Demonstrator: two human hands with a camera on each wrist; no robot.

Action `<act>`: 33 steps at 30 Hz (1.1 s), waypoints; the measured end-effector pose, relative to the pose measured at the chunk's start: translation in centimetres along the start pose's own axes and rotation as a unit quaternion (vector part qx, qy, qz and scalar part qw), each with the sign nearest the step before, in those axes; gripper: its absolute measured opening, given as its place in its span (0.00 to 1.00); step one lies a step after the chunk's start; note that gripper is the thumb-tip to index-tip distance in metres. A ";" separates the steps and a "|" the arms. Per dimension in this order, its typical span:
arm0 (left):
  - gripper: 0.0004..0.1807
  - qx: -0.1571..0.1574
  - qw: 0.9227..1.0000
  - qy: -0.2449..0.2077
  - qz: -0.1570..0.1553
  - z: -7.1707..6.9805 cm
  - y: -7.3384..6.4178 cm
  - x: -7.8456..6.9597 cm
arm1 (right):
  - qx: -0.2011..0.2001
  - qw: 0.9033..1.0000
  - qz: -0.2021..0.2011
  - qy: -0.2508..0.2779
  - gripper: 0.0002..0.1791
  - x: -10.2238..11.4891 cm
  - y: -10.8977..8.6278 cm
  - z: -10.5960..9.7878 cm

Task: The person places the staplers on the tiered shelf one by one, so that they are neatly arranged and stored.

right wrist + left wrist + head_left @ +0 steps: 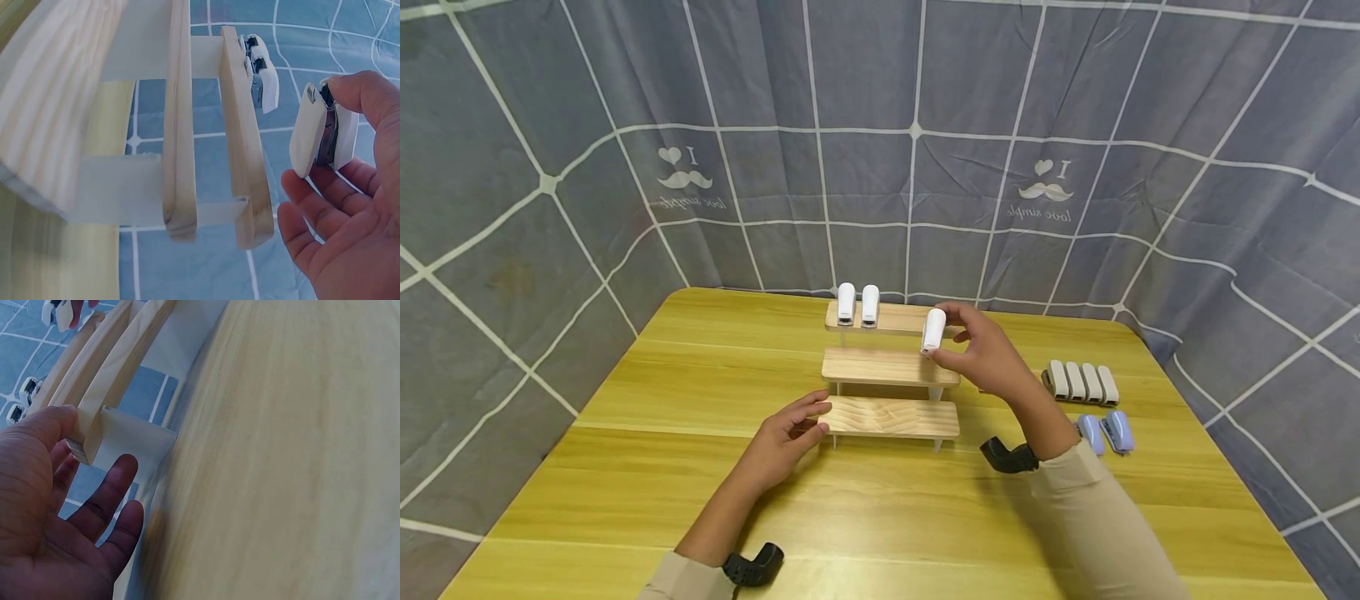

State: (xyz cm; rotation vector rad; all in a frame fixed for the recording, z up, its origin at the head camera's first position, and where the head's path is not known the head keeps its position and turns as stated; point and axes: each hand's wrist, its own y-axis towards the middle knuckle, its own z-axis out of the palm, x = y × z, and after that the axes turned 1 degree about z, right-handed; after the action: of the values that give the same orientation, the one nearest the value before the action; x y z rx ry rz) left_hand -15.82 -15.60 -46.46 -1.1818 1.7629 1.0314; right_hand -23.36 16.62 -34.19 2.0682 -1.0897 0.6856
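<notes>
My right hand (pixel 988 354) pinches a small white stapler (pixel 933 330) between thumb and fingers, holding it over the right part of a three-step wooden stand (pixel 887 414). In the right wrist view, the stapler (pixel 310 131) shows its dark metal inside between white covers, clear of the top board (pixel 240 144). At the lowest step's left end, my left hand (pixel 782 446) grips the board (pixel 94 428) with thumb and forefinger, its other fingers loosely spread. Two white staplers (pixel 846 304) stand side by side on the top step's left part.
Right of the stand, several white staplers (pixel 1075 382) lie in a row. Two light-blue staplers (pixel 1117 432) are nearer me, one partly hidden by my right forearm. A grey checked curtain (pixel 865 175) hangs behind the wooden table (pixel 700 367).
</notes>
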 end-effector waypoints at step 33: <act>0.23 -0.002 1.000 -0.009 0.002 0.0 -0.1 -0.2 | 0.051 0.996 0.004 0.076 0.31 0.5 5.1 1.6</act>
State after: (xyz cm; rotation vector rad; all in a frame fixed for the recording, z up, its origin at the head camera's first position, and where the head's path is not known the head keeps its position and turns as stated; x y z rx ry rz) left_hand -15.66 -15.61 -46.31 -1.1676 1.7504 1.0469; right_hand -27.28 13.02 -33.19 2.0599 -0.9942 0.9046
